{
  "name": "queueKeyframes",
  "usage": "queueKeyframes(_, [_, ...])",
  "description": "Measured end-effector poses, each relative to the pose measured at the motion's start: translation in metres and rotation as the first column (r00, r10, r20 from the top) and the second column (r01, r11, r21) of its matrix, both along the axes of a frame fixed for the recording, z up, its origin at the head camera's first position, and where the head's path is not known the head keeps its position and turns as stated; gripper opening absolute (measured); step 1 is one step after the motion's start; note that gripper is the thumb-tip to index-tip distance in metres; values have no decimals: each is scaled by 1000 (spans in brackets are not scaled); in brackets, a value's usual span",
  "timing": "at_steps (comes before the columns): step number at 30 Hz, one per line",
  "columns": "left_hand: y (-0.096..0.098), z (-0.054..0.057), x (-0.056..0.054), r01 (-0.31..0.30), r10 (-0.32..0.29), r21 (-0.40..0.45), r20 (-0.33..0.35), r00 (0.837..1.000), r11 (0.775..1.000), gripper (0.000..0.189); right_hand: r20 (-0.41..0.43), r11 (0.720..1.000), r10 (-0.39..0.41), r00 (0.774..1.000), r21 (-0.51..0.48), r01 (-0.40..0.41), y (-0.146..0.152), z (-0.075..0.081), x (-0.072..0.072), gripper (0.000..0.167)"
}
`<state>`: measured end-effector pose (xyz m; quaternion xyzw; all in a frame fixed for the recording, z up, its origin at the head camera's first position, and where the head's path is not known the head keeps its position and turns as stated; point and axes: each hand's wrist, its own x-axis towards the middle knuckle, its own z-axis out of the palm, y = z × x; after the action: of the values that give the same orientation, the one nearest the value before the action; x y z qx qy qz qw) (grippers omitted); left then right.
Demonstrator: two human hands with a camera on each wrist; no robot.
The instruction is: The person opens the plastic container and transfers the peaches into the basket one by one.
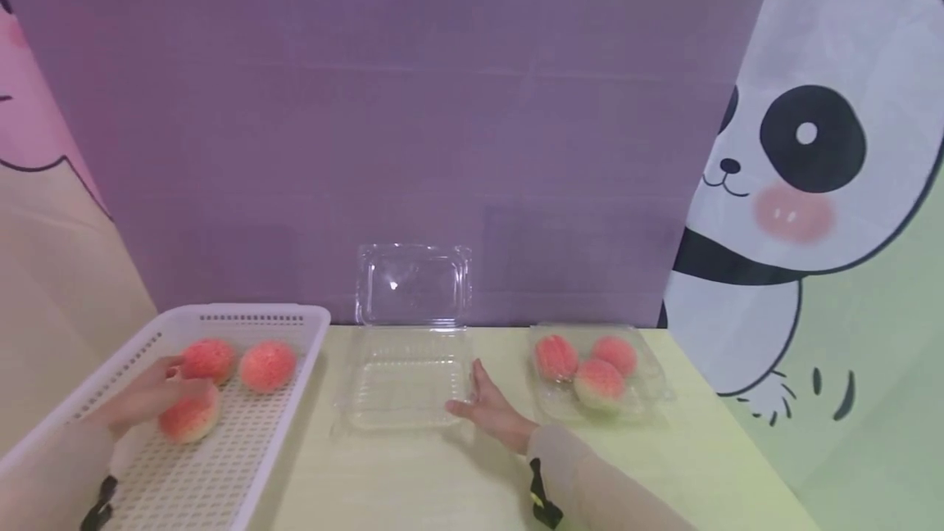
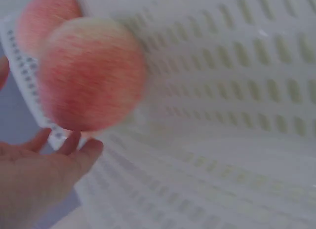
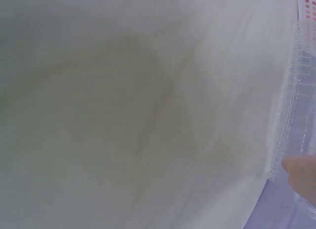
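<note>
In the head view, my left hand (image 1: 151, 396) reaches into a white perforated basket (image 1: 322, 326), its fingers spread at a pink-and-cream peach (image 1: 190, 420). The left wrist view shows that peach (image 2: 94, 73) close up, with the fingertips (image 2: 91, 147) right at its edge. Two more peaches lie deeper in the basket, one (image 1: 209, 360) beside the fingers and another (image 1: 268, 366) to the right. My right hand (image 1: 497, 415) rests at the right side of a clear plastic clamshell box (image 1: 406, 388), thumb and fingers apart. The box's lid (image 1: 415, 285) stands raised at the back.
Right of my right hand sits a second clear box (image 1: 642, 400) with three peaches (image 1: 601, 383) inside. Both boxes and the basket stand on a pale table (image 1: 383, 482). A purple cloth backdrop (image 1: 398, 121) rises behind its back edge.
</note>
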<state>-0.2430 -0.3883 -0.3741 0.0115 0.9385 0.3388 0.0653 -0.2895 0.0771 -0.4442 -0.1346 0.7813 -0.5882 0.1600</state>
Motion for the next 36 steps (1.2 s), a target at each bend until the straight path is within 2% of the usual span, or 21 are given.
queueKeyframes(4, [20, 14, 2, 38, -37, 19, -36, 999, 999, 75, -4, 1000, -18, 1000, 11, 18, 2, -1, 0, 96])
queueKeyframes(5, [27, 17, 3, 50, -50, 3, -56, 997, 999, 74, -5, 1000, -20, 1000, 13, 21, 2, -1, 0, 96])
queueKeyframes(8, [46, 25, 10, 84, -86, -48, -44, 995, 995, 79, -13, 999, -38, 999, 17, 38, 2, -1, 0, 95])
queueKeyframes(9, [53, 26, 12, 105, -108, -63, -59, 992, 992, 79, -15, 999, -48, 999, 17, 48, 2, -1, 0, 95])
queueKeyframes(11, [67, 30, 18, 143, -152, -109, -85, 985, 984, 77, -20, 997, -70, 997, 18, 71, 1, 0, 1, 96])
queueKeyframes(14, [87, 35, 27, 198, -213, -128, -120, 970, 972, 71, -57, 992, -120, 991, 41, 122, 0, 0, 1, 96])
queueKeyframes(18, [110, 43, 35, 266, -293, -167, -170, 941, 949, 63, -161, 977, -175, 971, 98, 192, -3, 3, 3, 93])
queueKeyframes(20, [121, 46, 38, 290, -332, -216, -191, 924, 932, 60, -205, 968, -191, 960, 121, 218, -4, 4, 5, 90])
queueKeyframes(24, [143, 53, 45, 316, -365, -274, -152, 918, 908, 59, -250, 955, -215, 944, 149, 257, -4, 6, 9, 83])
queueKeyframes(28, [162, 54, 52, 340, -381, -285, -99, 919, 896, 61, -300, 945, -217, 929, 172, 277, 4, 9, 15, 66])
queueKeyframes(31, [173, 52, 58, 366, -394, -264, -60, 917, 892, 63, -372, 944, -181, 911, 194, 267, 15, 14, 21, 53])
queueKeyframes(33, [180, 51, 62, 386, -412, -259, -51, 910, 885, 62, -398, 945, -156, 904, 206, 254, 23, 19, 26, 46])
queueKeyframes(36, [189, 52, 68, 421, -452, -276, -56, 890, 864, 61, -415, 944, -138, 899, 219, 246, 36, 28, 33, 40])
